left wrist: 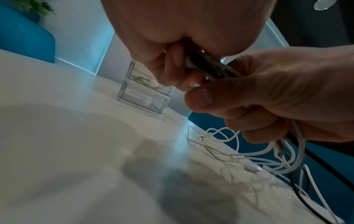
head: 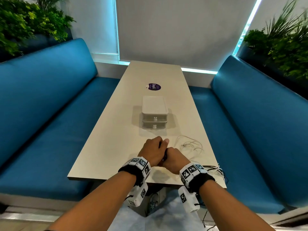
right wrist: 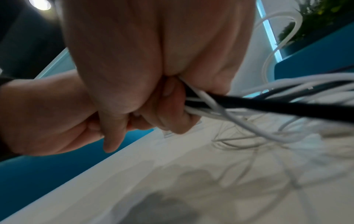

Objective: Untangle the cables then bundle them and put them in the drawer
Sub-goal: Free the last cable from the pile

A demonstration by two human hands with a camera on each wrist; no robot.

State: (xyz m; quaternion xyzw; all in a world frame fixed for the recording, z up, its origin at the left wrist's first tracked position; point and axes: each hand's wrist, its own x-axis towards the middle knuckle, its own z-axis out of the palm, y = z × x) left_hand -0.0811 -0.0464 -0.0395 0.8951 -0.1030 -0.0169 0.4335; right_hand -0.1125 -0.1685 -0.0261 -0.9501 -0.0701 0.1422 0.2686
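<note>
Here, the left hand (head: 152,151) and right hand (head: 175,160) meet above the near end of the table (head: 116,139), both with fingers curled tightly round a bundle of black and white cables (right wrist: 229,104); loose white cables (head: 190,145) trail to the right; the drawer unit (head: 154,112) stands just beyond, both drawers closed.

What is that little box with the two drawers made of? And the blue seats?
The drawer box looks like plastic: a white, smooth frame with see-through walls, since things inside show through in the left wrist view. The blue seats look like smooth vinyl or leather, judging by their soft sheen, but the pictures cannot settle which.
</note>
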